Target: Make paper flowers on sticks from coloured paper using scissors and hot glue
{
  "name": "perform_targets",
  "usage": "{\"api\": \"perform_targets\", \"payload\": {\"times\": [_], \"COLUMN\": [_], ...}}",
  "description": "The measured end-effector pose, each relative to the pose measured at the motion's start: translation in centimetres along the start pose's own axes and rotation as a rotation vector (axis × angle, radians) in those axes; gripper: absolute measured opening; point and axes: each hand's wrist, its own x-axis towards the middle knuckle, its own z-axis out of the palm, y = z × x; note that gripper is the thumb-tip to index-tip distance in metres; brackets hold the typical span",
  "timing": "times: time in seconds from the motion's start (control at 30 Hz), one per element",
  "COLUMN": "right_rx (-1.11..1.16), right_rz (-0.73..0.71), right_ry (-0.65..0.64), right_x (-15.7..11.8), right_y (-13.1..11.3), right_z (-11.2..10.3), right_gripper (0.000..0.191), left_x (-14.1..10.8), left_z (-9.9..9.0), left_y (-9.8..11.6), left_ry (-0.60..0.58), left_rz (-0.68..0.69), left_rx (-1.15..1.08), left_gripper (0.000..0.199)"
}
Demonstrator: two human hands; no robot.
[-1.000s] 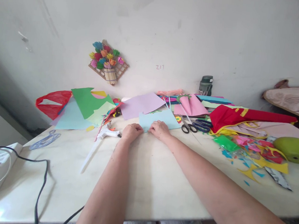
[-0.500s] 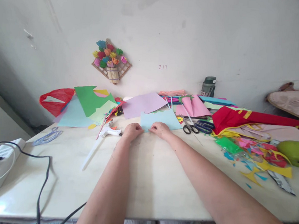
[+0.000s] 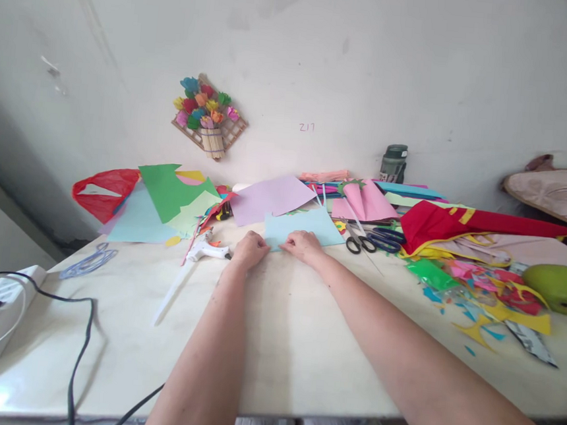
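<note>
A light blue sheet of paper point(image 3: 307, 225) lies on the table point(image 3: 273, 331) in front of me. At its near left corner my left hand point(image 3: 251, 249) pinches the edge. My right hand point(image 3: 303, 246), fingers curled together, grips the same near edge a little to the right. A small gap separates the two hands. Just left of my left hand is a white glue gun point(image 3: 205, 251) with a long white stick. Beyond the sheet lies a lilac paper point(image 3: 272, 198).
Black-handled scissors point(image 3: 360, 244) and blue-handled scissors point(image 3: 385, 238) lie right of the sheet. Farther right are a red cloth point(image 3: 441, 226), paper scraps point(image 3: 476, 332) and a green fruit point(image 3: 559, 289). A power strip point(image 3: 13, 288) with cables is at left.
Both hands stay on the near edge of the blue sheet, almost unmoved. The whole view has shifted very slightly.
</note>
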Motion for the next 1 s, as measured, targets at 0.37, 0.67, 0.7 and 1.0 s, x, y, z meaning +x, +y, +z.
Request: {"api": "perform_targets", "payload": {"times": [0.37, 0.67, 0.7, 1.0], "right_rx": [0.014, 0.026, 0.026, 0.024], "right_rz": [0.056, 0.073, 0.069, 0.058], "right_ry": [-0.03, -0.054, -0.052, -0.049], "right_x": [0.2, 0.5, 0.5, 0.2], "right_y": [-0.1, 0.1, 0.0, -0.2], "right_z": [0.0, 0.2, 0.1, -0.2], "right_gripper": [0.029, 0.027, 0.027, 0.025], "left_x": [-0.8, -1.3, -1.2, -0.7], "left_z": [-0.5, 0.3, 0.6, 1.7], "left_y": [1.0, 2.0, 2.0, 1.8], "left_ry": [-0.033, 0.177, 0.168, 0.024], "left_rz": [0.013, 0.002, 0.02, -0.036], "left_rx": [0.109, 0.172, 0.188, 0.271], "left_gripper": [0.013, 0.047, 0.05, 0.058]}}
